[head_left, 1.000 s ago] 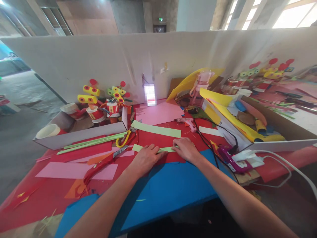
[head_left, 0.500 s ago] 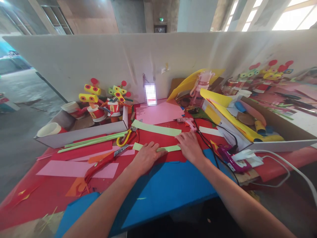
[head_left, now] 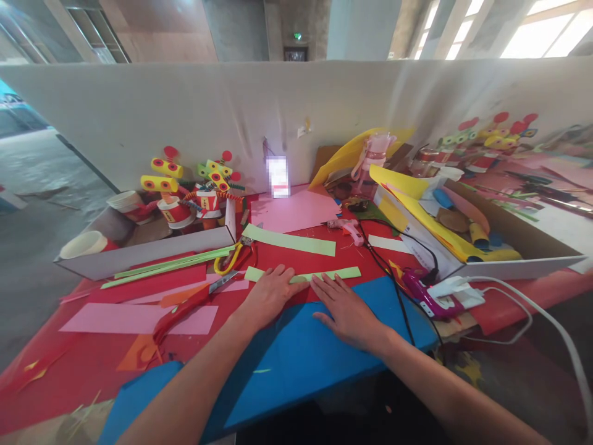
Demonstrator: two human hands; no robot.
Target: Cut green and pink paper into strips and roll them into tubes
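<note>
Green strip (head_left: 345, 273) beneath two hands on a red tabletop (head_left: 50, 383)

Far left stands one pale open box (head_left: 143, 254), with one white cup (head_left: 83, 245) at its near corner and two paper-cup figures (head_left: 173, 213), each topped with round-eyed tubes. In front of it lie a few narrow green strips (head_left: 169, 267), too overlapped to count, one broad pink strip (head_left: 104, 318), one red-handled tool (head_left: 173, 315) with a metal blade, and one yellow-handled tool (head_left: 227, 258).

At the centre, the green strip lies crosswise near the tabletop's front. The left hand (head_left: 271, 293) covers part of it, fingers laid over it and slightly bent, unclenched. The right hand (head_left: 347, 315) is spread flat, fingertips on the strip, grasping nothing. One wider green strip (head_left: 290, 240) lies just beyond, then one pink sheet (head_left: 291, 210).

Rightward come one pink glue gun (head_left: 346, 228), one white strip (head_left: 391, 244), one purple power strip (head_left: 428, 296) and one larger open box (head_left: 528, 269) containing yellow paper.

Blue material (head_left: 296, 364) covers the front edge. Behind rises a white partition (head_left: 176, 105); bare grey floor (head_left: 28, 247) shows at left, bright windows (head_left: 542, 34) at upper right.

Lettering on the figures is too small to read; one lit screen (head_left: 278, 176) is pixelated.
</note>
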